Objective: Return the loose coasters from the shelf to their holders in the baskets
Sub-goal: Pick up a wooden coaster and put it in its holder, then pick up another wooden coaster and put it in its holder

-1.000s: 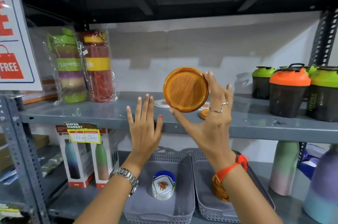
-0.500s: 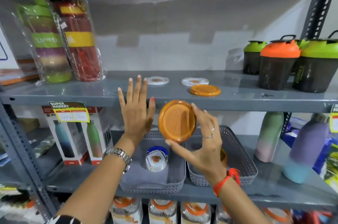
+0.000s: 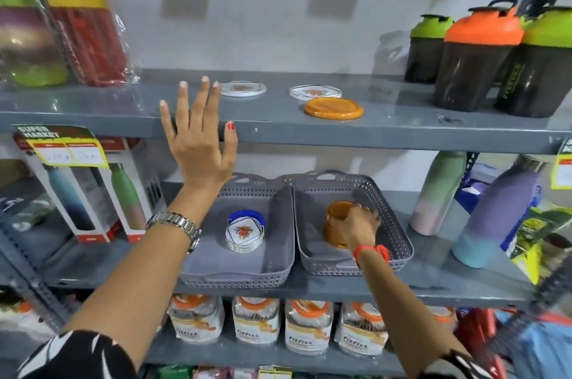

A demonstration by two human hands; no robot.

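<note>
My right hand [image 3: 359, 228] fingers hold an orange coaster at its holder [image 3: 335, 225] in the right basket [image 3: 399, 242], left hand [image 3: 201, 146] fingers spread wide above; another orange coaster [image 3: 333, 108] probably next.

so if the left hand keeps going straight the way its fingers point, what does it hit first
Probably the nearer white coaster: the left hand points up and back over the shelf edge, fingertips already beside it, though depth is unclear.

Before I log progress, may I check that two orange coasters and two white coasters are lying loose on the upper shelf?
Not quite: the head view shows one orange coaster loose on the upper shelf, not two. The two white coasters are indeed lying there.
</note>
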